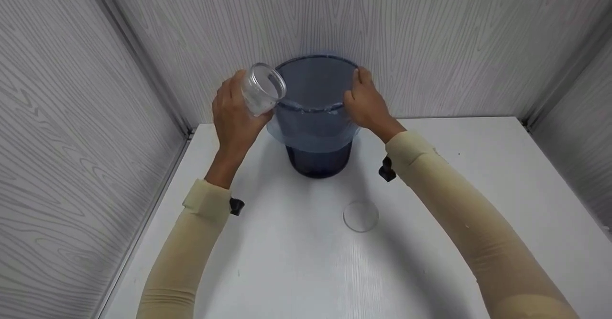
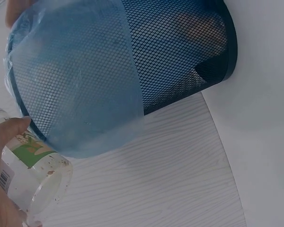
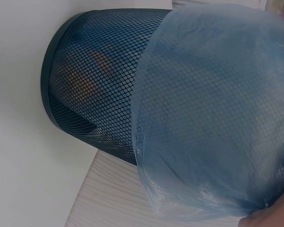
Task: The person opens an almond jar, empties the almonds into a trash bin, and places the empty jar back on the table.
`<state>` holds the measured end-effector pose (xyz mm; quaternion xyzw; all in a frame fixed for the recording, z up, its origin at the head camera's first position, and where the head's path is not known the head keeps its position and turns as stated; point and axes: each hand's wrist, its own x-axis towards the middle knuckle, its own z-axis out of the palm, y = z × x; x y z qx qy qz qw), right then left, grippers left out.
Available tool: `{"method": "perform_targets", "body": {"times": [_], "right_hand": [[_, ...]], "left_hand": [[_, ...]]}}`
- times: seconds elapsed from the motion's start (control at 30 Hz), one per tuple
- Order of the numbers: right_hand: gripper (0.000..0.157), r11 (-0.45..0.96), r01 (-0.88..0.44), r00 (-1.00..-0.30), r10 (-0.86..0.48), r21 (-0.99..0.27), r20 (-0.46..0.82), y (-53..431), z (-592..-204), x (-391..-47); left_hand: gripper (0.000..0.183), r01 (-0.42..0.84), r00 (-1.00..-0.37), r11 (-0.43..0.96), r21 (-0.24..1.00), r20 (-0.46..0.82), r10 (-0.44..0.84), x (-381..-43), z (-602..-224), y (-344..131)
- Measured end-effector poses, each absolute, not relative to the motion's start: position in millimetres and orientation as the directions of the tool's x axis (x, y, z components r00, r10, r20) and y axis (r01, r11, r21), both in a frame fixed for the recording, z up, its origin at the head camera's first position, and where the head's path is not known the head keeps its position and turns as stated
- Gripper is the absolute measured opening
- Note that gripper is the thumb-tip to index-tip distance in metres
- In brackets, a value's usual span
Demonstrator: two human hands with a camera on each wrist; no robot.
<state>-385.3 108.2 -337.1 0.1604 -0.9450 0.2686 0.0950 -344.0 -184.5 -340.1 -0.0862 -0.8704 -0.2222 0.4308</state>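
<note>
In the head view my left hand grips a clear plastic jar, tilted with its open mouth toward the bin's left rim. The left wrist view shows a green printed label and a barcode on the jar, with small brownish bits on its wall. Upright at the back of the table stands a dark mesh waste bin, lined with a translucent blue plastic bag folded down over the rim. My right hand pinches the bagged rim at the right. Blurred orange-brown contents show through the mesh in the right wrist view.
A clear round lid lies flat on the white table in front of the bin. Wood-grain panels rise behind and at both sides, with the bin close to the back one.
</note>
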Motion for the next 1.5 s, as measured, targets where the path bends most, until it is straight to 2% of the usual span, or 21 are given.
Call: {"method": "perform_targets", "body": {"times": [0.63, 0.97, 1.5], "right_hand": [[0.061, 0.813, -0.339, -0.937, -0.246, -0.473, 0.249, 113.7, -332.6, -383.5], [0.061, 0.813, -0.346, -0.933, -0.244, -0.468, 0.264, 110.7, -333.5, -385.7], [0.061, 0.815, -0.339, -0.937, -0.246, -0.47, 0.25, 114.4, -333.2, -388.9]], "left_hand": [[0.09, 0.382, -0.648, 0.815, 0.436, 0.755, -0.1, -334.8, -357.1, -192.5], [0.098, 0.356, -0.731, 0.761, 0.543, 0.668, -0.135, -324.2, -363.0, -190.8], [0.093, 0.471, -0.799, 0.526, 0.708, 0.595, -0.084, -314.3, -387.0, -183.6]]}}
